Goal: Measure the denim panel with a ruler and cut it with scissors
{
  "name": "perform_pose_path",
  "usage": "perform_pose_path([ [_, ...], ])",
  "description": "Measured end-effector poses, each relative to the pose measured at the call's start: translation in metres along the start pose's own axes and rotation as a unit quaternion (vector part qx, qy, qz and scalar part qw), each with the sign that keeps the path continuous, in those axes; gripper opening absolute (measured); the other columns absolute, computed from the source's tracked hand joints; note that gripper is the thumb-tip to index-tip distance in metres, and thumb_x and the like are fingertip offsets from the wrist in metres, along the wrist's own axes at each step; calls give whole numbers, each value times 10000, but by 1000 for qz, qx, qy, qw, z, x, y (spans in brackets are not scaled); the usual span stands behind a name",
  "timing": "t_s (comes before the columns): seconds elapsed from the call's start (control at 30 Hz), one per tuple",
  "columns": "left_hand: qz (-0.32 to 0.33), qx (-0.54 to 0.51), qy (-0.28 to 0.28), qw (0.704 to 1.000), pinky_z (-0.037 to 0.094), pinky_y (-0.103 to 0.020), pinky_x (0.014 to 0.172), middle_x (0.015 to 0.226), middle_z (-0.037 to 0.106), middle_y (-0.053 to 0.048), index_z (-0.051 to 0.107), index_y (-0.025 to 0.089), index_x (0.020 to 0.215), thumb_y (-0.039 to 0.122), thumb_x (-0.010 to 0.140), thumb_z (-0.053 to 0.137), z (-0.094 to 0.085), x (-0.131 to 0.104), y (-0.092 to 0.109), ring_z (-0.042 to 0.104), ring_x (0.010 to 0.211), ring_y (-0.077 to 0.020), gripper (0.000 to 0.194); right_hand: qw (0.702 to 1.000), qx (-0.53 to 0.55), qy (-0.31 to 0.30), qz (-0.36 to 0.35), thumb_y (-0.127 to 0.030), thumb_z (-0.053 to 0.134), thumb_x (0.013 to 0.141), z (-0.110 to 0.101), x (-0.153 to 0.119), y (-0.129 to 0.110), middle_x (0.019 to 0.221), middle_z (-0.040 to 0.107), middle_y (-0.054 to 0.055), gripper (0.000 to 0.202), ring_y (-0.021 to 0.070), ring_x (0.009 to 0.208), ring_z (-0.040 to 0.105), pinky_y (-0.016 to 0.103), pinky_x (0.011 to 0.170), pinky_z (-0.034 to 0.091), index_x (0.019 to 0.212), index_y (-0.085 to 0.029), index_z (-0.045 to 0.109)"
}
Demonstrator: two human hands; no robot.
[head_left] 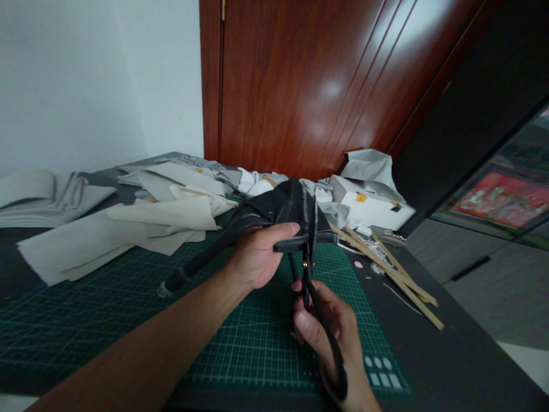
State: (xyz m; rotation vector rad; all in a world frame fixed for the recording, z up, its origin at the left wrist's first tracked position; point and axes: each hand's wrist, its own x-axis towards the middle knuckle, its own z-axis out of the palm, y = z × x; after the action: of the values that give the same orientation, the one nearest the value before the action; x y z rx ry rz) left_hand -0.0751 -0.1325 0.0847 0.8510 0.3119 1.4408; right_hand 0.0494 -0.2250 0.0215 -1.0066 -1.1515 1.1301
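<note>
Dark denim-like cloth point(270, 206) is bunched up above the cutting mat, and a long narrow strip of it trails down to the left with a frayed pale end. My left hand point(261, 254) grips this cloth, thumb on top. Black-handled scissors point(312, 274) are in my right hand point(332, 326), with fingers and thumb round the handles. Their blades point away from me and lie at the right part of the cloth, just right of my left thumb. How far the blades are parted is hard to make out.
A green gridded cutting mat point(240, 349) covers much of the dark table point(420, 343). Cream fabric pieces point(163, 220) lie at the left, folded cloth point(47, 197) beyond. Wooden strips point(398, 274) and a white box point(369, 206) are at the right. Behind stands a red-brown door point(291, 86).
</note>
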Motion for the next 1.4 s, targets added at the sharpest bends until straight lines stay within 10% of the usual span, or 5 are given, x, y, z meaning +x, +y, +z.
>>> perform_pose_path([
  [1.4,25,-3,-4,1000,538,-457,1029,936,830,-43,813,203,1087,98,678,803,-7,1,-7,768,1014,-280,422,996,-88,-16,23,-534,868,820,-13,-4,17,611,522,-82,445,66,443,390,203,408,273,1067,-198,714],
])
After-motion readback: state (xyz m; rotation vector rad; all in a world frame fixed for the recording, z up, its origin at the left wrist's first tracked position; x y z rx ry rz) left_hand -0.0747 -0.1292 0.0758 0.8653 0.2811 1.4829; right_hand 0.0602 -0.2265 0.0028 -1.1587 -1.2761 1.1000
